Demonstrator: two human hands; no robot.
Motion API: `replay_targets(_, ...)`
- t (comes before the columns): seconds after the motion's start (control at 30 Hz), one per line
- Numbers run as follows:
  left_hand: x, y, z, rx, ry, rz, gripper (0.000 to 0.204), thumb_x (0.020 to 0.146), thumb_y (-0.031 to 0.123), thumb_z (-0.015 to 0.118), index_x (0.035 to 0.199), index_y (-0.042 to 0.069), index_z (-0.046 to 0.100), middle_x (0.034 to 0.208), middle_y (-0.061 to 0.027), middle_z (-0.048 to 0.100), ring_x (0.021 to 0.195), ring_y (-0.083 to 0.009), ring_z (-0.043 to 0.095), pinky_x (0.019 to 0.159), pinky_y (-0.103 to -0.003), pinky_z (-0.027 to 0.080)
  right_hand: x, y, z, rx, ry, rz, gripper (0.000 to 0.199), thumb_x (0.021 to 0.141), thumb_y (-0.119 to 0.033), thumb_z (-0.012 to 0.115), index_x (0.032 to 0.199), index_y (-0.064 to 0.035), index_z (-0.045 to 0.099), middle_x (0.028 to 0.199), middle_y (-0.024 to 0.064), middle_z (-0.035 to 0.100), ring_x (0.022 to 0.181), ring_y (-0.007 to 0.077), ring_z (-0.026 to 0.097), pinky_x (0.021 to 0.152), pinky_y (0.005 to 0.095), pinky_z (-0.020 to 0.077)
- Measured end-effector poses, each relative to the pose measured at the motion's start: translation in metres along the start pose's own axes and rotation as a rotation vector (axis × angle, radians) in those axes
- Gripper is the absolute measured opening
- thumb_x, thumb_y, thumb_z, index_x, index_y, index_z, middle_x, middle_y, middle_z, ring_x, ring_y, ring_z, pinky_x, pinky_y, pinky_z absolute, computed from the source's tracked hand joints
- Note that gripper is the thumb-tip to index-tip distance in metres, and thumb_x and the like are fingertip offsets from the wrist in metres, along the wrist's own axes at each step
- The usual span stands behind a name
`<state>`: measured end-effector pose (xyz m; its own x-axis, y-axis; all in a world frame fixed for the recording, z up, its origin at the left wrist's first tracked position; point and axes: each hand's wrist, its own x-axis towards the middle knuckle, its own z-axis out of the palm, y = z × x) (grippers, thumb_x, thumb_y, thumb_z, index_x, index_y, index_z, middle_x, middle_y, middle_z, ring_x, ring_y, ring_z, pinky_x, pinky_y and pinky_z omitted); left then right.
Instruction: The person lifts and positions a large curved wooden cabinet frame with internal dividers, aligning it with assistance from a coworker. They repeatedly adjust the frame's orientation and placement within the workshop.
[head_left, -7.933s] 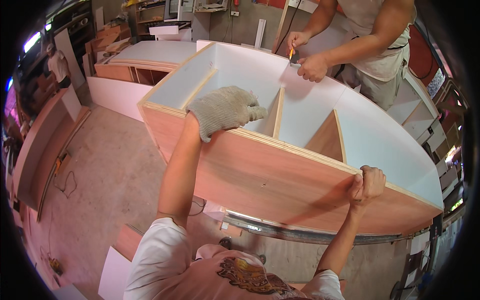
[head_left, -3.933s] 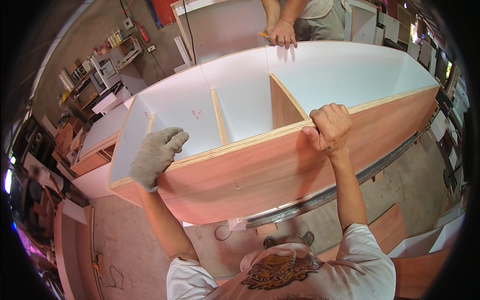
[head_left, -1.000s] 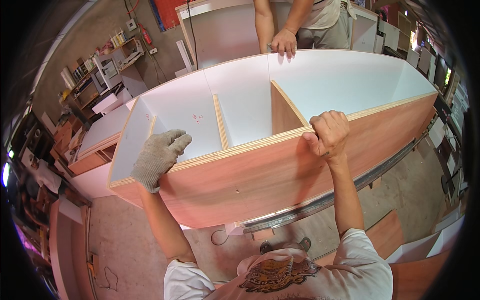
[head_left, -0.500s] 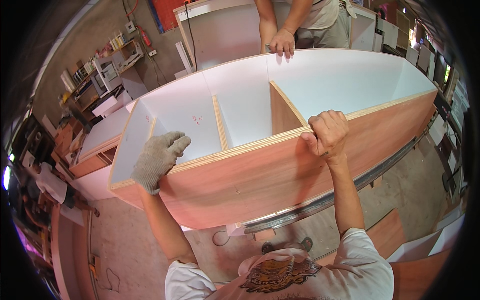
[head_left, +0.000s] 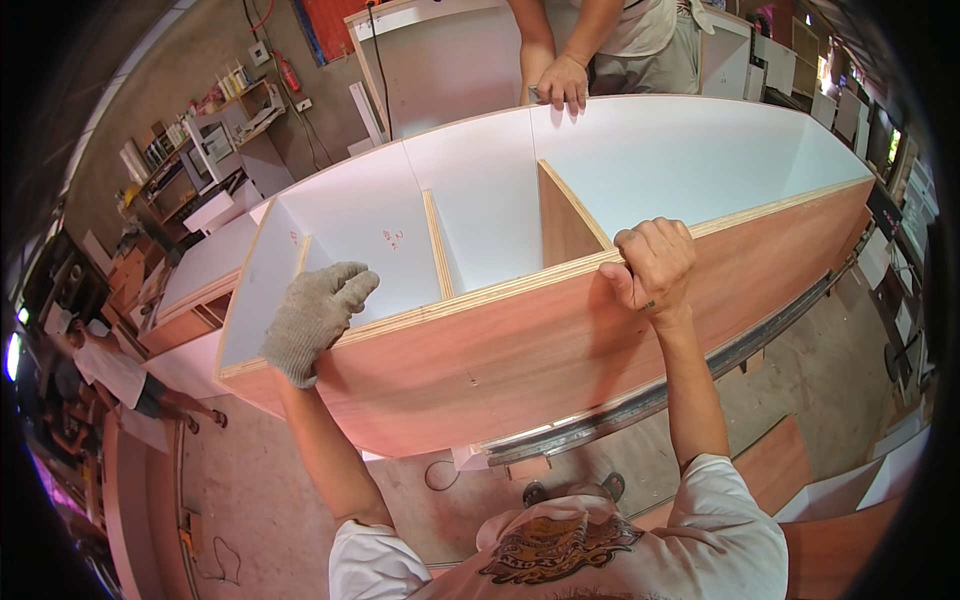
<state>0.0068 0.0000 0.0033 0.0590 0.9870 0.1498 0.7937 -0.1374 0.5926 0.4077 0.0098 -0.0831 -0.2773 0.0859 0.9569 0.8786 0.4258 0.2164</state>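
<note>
A long wooden cabinet carcass [head_left: 470, 365] lies before me with its compartments facing up. It is white inside and reddish plywood outside, with pale dividers across it. My left hand [head_left: 318, 315], in a grey knitted glove, is hooked over the near panel's top edge towards the left, its bent fingers reaching inside. Further right, my bare right hand [head_left: 657, 262] grips the same edge near a divider [head_left: 575, 212], fingers curled over it and the thumb against the outer face. How firmly the glove presses is hard to see.
Across the cabinet, a co-worker's hands [head_left: 565, 85] rest at the far edge. A dark metal rail [head_left: 590, 430] runs beneath the near side. Another person [head_left: 108, 365] is at the far left, near cabinet parts [head_left: 190, 320]. White and brown boards [head_left: 845, 495] lie at lower right.
My hands keep their hold on the cabinet, which has hardly shifted. At the far left, the other person's legs have come further into sight.
</note>
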Motion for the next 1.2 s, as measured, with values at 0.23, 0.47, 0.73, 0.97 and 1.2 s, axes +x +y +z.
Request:
replay_targets(0.23,-0.003,0.004,-0.002,0.013,0.005,0.013,0.046,0.093,0.041,0.062,0.115,0.003,0.075,0.076,-0.0101,0.068,0.068,-0.0188,0.064,0.071,-0.034,0.053,0.0,-0.001,0.002,0.001,0.003,0.004,0.057,0.099,-0.059,0.055,0.071,-0.0096,0.06,0.06,0.002,0.042,0.056,0.0213,0.044,0.058,0.0354,0.0331)
replay_targets(0.47,-0.007,0.007,0.0,-0.012,0.039,0.003,0.043,0.093,0.039,0.06,0.11,0.002,0.075,0.071,-0.0105,0.065,0.066,-0.0185,0.063,0.07,-0.034,0.052,0.0,-0.001,0.001,-0.013,-0.011,0.005,0.056,0.099,-0.059,0.055,0.073,-0.0098,0.06,0.061,0.0023,0.042,0.057,0.0219,0.044,0.058,0.036,0.0326)
replay_targets(0.73,-0.004,0.006,0.001,0.041,0.057,0.028,0.043,0.095,0.038,0.063,0.114,0.001,0.074,0.075,-0.0143,0.068,0.06,-0.0208,0.063,0.067,-0.037,0.052,-0.001,0.001,0.0,0.021,-0.028,0.017,0.053,0.097,-0.057,0.058,0.076,-0.0091,0.061,0.063,0.0031,0.045,0.058,0.0225,0.045,0.059,0.0368,0.0333)
replay_targets(0.97,0.0,0.004,0.003,-0.008,0.12,0.016,0.048,0.095,0.036,0.067,0.122,-0.004,0.069,0.075,-0.0177,0.068,0.053,-0.0219,0.059,0.061,-0.037,0.051,0.001,0.002,-0.005,0.06,-0.083,0.031,0.054,0.098,-0.058,0.058,0.078,-0.0077,0.063,0.066,0.0045,0.048,0.061,0.0242,0.048,0.06,0.037,0.0353)
replay_targets(1.2,-0.001,0.015,0.006,-0.156,0.145,-0.128,0.051,0.096,0.034,0.068,0.128,-0.005,0.067,0.079,-0.0112,0.067,0.058,-0.0146,0.058,0.057,-0.032,0.05,0.0,0.005,-0.003,0.065,-0.098,0.023,0.059,0.1,-0.061,0.053,0.078,-0.0074,0.064,0.066,0.0039,0.049,0.059,0.0238,0.046,0.058,0.0369,0.0329)
